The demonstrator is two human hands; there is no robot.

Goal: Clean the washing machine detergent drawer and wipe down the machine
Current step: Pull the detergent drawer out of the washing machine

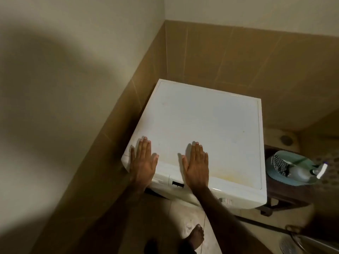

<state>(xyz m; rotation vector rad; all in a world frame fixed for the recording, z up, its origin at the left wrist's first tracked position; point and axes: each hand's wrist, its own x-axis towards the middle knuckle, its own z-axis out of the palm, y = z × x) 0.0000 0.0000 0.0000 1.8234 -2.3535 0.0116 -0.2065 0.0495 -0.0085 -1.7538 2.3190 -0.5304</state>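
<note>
A white washing machine stands in the corner of a tiled room, seen from above. My left hand lies flat, palm down, on the front left corner of its top. My right hand lies flat beside it, near the front edge. Both hands hold nothing and their fingers are stretched out. The detergent drawer front shows just below the front edge between my wrists, closed, with a dark slot next to it. Yellowish stains mark the top near the front.
A pale green basin sits on a dark wooden stool to the machine's right, holding a checked cloth and a spray bottle. Brown tiled walls close in behind and on the left. My bare foot stands on the floor.
</note>
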